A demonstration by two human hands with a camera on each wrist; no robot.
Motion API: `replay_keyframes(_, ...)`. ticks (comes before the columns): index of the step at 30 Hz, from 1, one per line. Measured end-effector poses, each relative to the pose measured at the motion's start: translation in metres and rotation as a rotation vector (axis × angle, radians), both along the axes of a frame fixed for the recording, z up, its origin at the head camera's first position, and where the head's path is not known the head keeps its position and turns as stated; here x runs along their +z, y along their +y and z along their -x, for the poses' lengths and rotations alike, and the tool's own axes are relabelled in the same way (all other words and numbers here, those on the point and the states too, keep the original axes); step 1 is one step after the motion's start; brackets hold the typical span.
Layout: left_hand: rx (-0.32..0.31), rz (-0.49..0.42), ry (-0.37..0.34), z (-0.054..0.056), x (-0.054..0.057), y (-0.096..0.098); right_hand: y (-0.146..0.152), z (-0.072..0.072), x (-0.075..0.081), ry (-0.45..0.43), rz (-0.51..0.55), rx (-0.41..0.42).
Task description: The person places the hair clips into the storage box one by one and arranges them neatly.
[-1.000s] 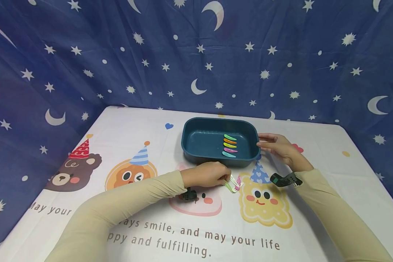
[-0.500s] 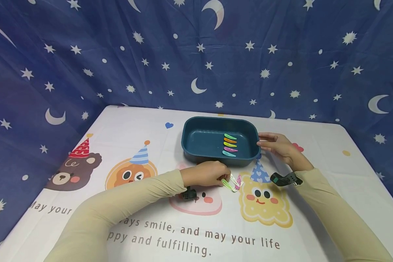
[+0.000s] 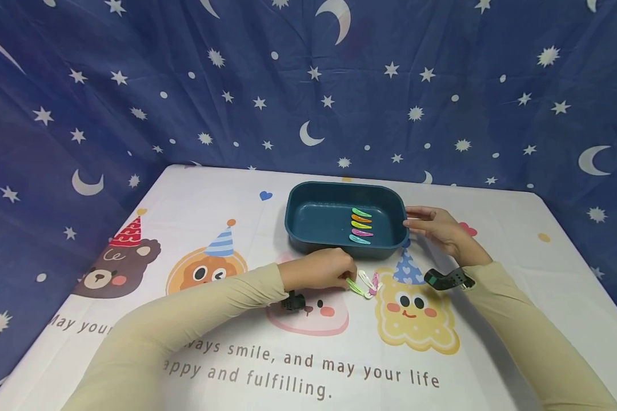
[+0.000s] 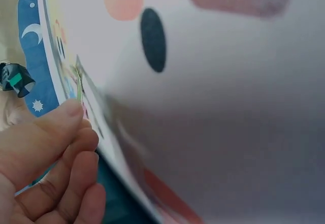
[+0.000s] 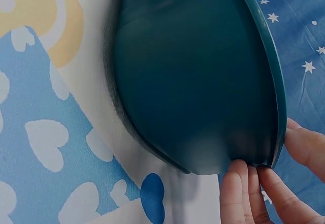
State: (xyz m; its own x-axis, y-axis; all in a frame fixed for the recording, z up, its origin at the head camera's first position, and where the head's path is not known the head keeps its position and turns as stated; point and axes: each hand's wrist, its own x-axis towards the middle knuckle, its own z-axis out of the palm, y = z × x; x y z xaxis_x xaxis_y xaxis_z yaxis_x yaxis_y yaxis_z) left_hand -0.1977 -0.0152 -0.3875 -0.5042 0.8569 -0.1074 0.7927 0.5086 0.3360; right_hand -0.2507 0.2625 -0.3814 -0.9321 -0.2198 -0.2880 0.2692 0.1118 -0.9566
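L hand, pinching grn clip; R hand, touching bin

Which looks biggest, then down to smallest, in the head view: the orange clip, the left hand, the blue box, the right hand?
1. Blue box
2. Left hand and right hand: too alike to rank
3. Orange clip

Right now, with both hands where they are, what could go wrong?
1. The left hand pinches the green clip near one end, so it might twist or slip.
2. That clip's other end lies right by the white clip and the loose pink clip; lifting could drag them along.
3. The right hand touches the right end of the tray; a nudge could jumble the row of five clips inside.
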Motion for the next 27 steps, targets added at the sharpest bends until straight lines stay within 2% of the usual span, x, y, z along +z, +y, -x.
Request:
replay_keyframes(6,0.009,-0.001,-0.012,-0.003,0.013,-0.004,0.0,-0.001,0.0,0.001,0.014,0.0)
replay_keyframes(12,0.033,-0.018,-0.039,0.001,0.028,-0.01,-0.001,-0.001,0.001,0.002,0.005,0.013)
replay_keyframes(20,0.093,-0.032,-0.07,0.012,0.051,-0.015,0.0,-0.001,0.0,-0.002,-0.016,-0.001)
replay_keyframes(27,0.116,-0.094,-0.023,0.031,0.072,-0.024,0.0,0.0,0.001,-0.006,-0.01,-0.007)
